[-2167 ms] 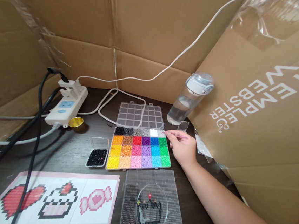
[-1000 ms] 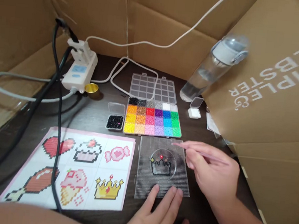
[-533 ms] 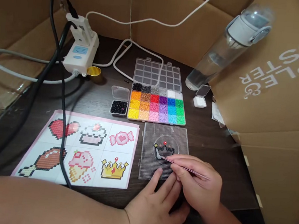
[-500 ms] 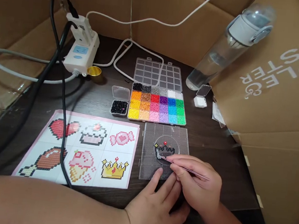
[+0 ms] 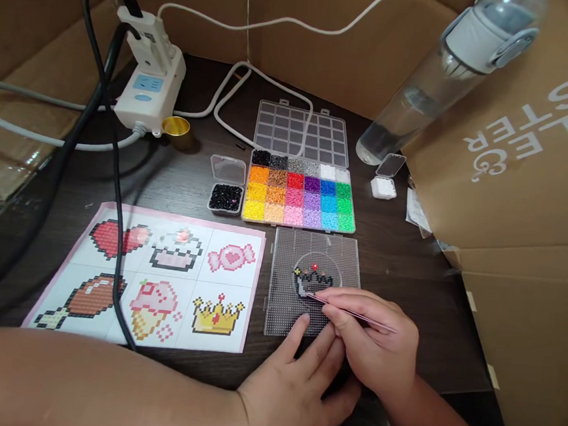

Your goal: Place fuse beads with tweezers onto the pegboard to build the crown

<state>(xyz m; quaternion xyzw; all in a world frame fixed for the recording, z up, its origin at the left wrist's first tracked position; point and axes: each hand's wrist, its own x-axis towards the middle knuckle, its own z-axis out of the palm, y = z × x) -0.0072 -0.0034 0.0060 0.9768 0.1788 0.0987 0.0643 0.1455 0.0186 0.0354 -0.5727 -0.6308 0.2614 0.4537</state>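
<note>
My right hand [image 5: 377, 336] is closed on thin pinkish tweezers [image 5: 359, 315], their tips down at the lower left of a bead outline on a clear pegboard [image 5: 279, 313]. That outline [image 5: 300, 285] is made of black beads, with a red bead cluster at its top and a yellow one at the left. Whether a bead sits between the tips is too small to tell. Spread over the board's front edge are the fingers of my left hand [image 5: 297, 388], its thumb resting on the pegs. Part of the board lies hidden under both hands.
Behind the board stands a sorted bead box [image 5: 302, 191] with its lid open. Small boxes hold black beads [image 5: 225, 198] and white beads [image 5: 383, 188]. A pattern sheet [image 5: 167, 279] lies left, crossed by a black cable [image 5: 116, 183]. A bottle [image 5: 415, 98] and power strip [image 5: 150, 86] stand behind.
The camera view has shifted slightly. My right hand and the tweezer tips have moved a little over the lower outline; my left hand stays on the board.
</note>
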